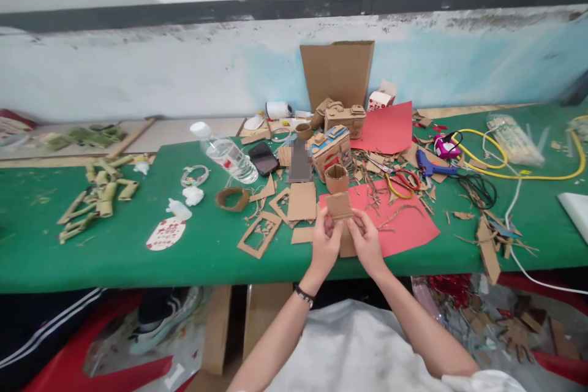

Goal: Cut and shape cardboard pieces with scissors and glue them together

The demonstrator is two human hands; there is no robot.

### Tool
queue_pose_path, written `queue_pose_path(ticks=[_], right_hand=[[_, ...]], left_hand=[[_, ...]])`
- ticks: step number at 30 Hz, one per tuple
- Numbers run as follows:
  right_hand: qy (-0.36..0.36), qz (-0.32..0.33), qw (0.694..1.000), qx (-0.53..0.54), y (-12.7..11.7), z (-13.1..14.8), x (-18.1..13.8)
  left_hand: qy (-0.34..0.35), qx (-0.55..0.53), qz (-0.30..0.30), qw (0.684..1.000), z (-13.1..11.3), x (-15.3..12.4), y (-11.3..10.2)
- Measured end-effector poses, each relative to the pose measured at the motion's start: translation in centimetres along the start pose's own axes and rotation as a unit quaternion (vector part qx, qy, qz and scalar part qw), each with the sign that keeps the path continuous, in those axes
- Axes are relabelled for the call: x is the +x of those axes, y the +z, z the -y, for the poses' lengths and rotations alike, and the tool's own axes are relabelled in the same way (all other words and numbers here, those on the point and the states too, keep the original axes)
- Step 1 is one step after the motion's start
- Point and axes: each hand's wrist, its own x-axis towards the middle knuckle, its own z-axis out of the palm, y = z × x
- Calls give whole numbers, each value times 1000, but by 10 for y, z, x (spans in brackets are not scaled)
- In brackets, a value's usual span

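Observation:
My left hand (324, 244) and my right hand (365, 239) meet over the front edge of the green table (114, 245). Together they pinch a small corrugated cardboard piece (339, 204), held upright between the fingertips of both hands. Below it a red paper sheet (404, 223) lies on the table. Just behind stands a small cardboard cup (337, 178), and beyond that a cardboard model box with blue details (331, 147).
Cardboard cut-outs (258, 234) and scraps litter the middle. A water bottle (225, 153), a phone (263, 158), red-handled scissors (400, 180), a blue glue gun (432, 165) and yellow cable (514, 174) lie around. Bamboo pieces (98, 193) sit left. Another person's leg and shoe (156, 318) show below left.

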Motion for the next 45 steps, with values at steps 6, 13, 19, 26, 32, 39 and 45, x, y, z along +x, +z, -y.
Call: queue_pose_path(ticks=[6,13,19,26,32,39,45], right_hand=[[-23,14,1000,-2,-2,3,-6],[-25,12,1000,8,-5,8,0],[-2,47,999,-3,-5,6,4],[-12,37,999,-27,-6,-3,8],[-37,21,994,-98,-6,1,2],[-44,-24,993,-109,-1,-3,1],[-28,46,993,-110,-12,-3,1]], left_hand=[[-40,-30,-5,999,2,-1,-2],[-67,-6,-25,997,7,3,-3],[-36,-12,-71,997,6,6,-5],[-79,-32,-14,996,5,8,-9],[-18,38,-10,999,0,9,-14],[-78,-17,1,997,-5,11,-9],[-83,-12,13,996,-3,8,-13]])
